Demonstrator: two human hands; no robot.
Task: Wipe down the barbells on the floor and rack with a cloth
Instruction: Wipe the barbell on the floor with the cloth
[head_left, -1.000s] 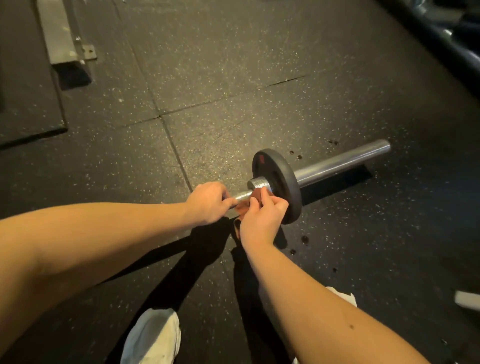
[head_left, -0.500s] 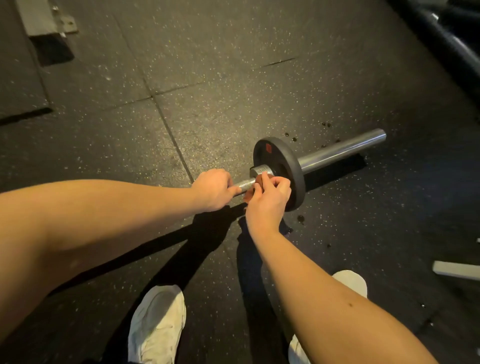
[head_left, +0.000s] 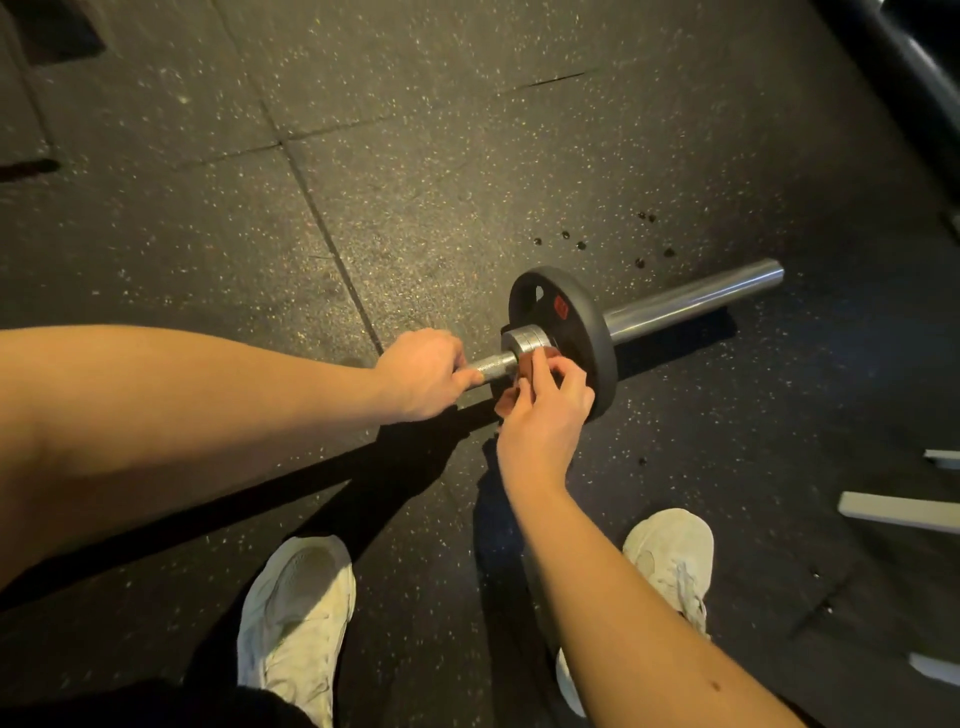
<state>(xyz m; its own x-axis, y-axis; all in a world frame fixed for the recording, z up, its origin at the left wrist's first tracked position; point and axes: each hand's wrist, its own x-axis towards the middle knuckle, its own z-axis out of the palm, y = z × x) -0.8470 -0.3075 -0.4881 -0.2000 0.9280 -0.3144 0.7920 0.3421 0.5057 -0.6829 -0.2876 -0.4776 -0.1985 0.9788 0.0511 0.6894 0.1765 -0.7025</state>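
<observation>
My left hand (head_left: 423, 374) still grips the barbell (head_left: 691, 301) lying mid-floor. My right hand (head_left: 545, 415) pinches the reddish cloth (head_left: 527, 362), which has slid under the collar (head_left: 522, 338). That spot is probably nearly wiped.

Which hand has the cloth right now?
The right hand pinches the reddish cloth at the barbell's collar, next to the black plate. The left hand holds no cloth, it just grips the knurled shaft.

The person wore pale cream trainers, the left shoe (head_left: 296, 623) creased across its toe, the right shoe (head_left: 670, 556) showing thick laces, and black trousers (head_left: 130, 709) — with the left hand (head_left: 423, 371), the right hand (head_left: 545, 415) and both forearms (head_left: 182, 415) bare.
</observation>
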